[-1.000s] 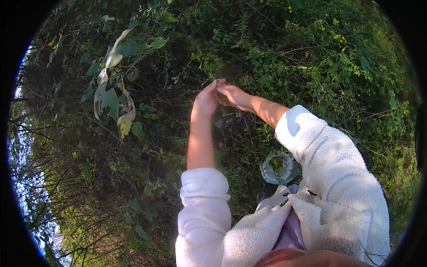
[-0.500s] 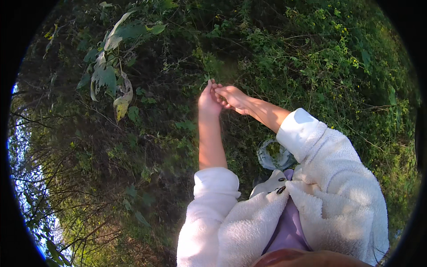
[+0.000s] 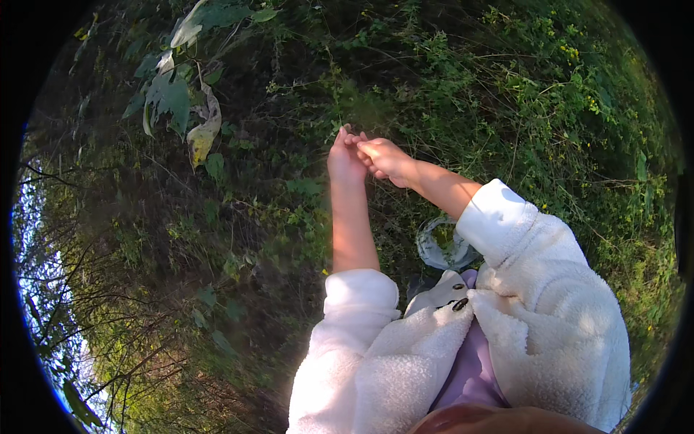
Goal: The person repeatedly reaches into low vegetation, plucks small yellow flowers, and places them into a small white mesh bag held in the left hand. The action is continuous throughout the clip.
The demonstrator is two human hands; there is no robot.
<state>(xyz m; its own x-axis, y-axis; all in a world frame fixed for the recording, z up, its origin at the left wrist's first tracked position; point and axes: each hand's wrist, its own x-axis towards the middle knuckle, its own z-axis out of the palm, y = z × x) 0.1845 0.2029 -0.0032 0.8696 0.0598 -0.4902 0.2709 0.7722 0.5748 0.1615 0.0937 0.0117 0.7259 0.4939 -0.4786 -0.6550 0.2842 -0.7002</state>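
Observation:
My left hand (image 3: 347, 159) reaches up among the bushes, its thumb and fingertips pinched together. A thin green stem (image 3: 340, 117) rises from those fingertips, small and faint against the foliage. My right hand (image 3: 384, 158) comes in from the right, fingers curled and closed against the left hand's fingers. Whatever lies between the right fingers is hidden. Below the right forearm, close to my body, is a clear plastic container (image 3: 432, 253) with some green leaves inside, partly covered by my white fleece sleeve.
Dense green plants (image 3: 463, 94) with small yellow flowers surround the hands. Large drooping, partly yellowed leaves (image 3: 204, 137) hang at the upper left. Bare thin branches (image 3: 79, 304) spread along the left edge, with bright sky behind them.
Both hands have shifted slightly right in the picture, still together. The surrounding plants have shifted a little in view. No letting go shows.

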